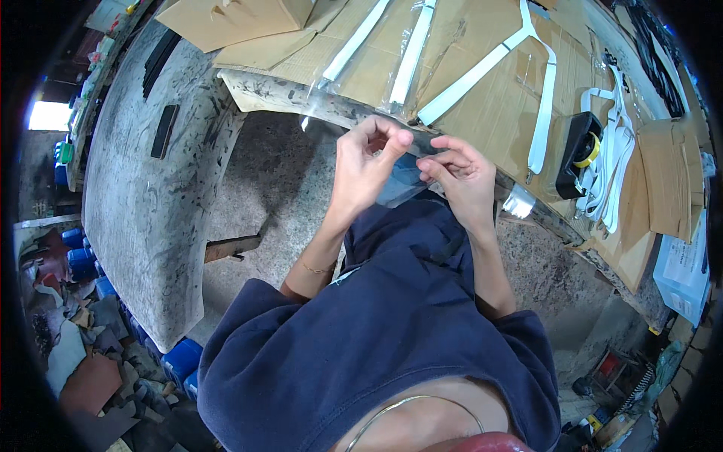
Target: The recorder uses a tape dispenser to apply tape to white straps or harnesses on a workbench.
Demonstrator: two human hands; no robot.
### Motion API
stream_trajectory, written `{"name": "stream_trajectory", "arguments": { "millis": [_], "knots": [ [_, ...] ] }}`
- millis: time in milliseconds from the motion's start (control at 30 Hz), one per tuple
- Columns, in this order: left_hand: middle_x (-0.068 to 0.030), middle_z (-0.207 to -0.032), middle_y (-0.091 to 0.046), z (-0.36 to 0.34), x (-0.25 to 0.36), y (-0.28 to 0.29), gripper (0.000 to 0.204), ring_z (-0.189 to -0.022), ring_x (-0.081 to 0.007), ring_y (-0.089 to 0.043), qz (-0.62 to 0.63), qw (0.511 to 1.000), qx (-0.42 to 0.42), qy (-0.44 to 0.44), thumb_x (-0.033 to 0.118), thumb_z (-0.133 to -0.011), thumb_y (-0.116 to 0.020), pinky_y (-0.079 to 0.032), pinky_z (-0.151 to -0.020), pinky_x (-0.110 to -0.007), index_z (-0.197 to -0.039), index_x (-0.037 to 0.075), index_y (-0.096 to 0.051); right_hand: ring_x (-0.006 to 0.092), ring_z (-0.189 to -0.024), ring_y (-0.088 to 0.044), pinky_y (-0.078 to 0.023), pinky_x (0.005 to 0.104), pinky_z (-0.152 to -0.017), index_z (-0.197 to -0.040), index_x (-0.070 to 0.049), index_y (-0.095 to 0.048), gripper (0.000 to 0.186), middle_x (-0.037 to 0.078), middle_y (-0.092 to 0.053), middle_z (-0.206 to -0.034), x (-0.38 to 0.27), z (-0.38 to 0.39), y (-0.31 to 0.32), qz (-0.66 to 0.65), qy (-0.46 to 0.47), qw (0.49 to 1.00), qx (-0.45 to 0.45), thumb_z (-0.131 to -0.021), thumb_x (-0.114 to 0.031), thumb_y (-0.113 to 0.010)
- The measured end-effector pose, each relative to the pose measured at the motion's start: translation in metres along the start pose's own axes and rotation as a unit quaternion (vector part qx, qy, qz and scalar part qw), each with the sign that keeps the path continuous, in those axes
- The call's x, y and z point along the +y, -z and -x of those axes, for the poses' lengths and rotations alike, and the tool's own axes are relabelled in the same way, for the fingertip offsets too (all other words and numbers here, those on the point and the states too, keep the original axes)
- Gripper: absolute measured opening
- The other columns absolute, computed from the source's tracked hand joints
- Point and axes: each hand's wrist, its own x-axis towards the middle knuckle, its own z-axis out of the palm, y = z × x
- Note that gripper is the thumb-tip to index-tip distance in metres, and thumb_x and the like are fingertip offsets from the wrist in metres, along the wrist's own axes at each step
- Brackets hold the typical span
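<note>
A clear plastic bag (403, 185) hangs between my two hands, close to my body at the table's edge. My left hand (365, 162) pinches its upper side between thumb and forefinger. On its right side, my right hand (465, 181) has the bag at its fingertips, thumb curled toward the fingers. Just beyond lies a pair of white Y-shaped suspenders (482, 75), spread out on the cardboard. To their left are two white straps, one (360, 39) and another (412, 59), each in clear plastic.
Right of the suspenders sit a black tape dispenser (578, 154) and a pile of white straps (614, 151). A cardboard box (241, 21) stands at the far left of the cardboard-covered table (482, 124). A stained grey table (151, 196) runs along my left, with blue containers (181, 360) below.
</note>
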Motion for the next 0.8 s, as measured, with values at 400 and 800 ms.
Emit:
{"name": "stream_trajectory", "arguments": {
  "millis": [400,800],
  "knots": [
    [-0.0055,-0.095,-0.063,-0.004,-0.023,0.01,0.042,-0.086,-0.0108,-0.059,0.032,0.997,0.067,-0.028,0.004,-0.078,-0.073,-0.049,-0.07,-0.024,-0.113,-0.003,-0.053,0.013,-0.073,-0.065,-0.053,0.0238,-0.068,-0.111,0.003,-0.053,0.033,0.011,-0.068,-0.082,0.034,-0.007,-0.008,-0.04,-0.05,0.998,0.017,-0.08,0.004,-0.066],
    [-0.0012,-0.07,-0.057,-0.002,-0.009,-0.023,0.023,-0.062,-0.007,-0.049,-0.046,0.994,0.068,0.073,0.015,-0.074,-0.078,-0.04,-0.057,-0.023,-0.078,0.002,-0.059,0.0131,-0.076,-0.065,-0.052,0.0271,-0.071,-0.114,0.001,-0.05,0.033,0.007,-0.066,-0.079,0.035,0.001,0.015,-0.087,-0.035,0.996,0.009,-0.082,0.006,-0.06]
  ]
}}
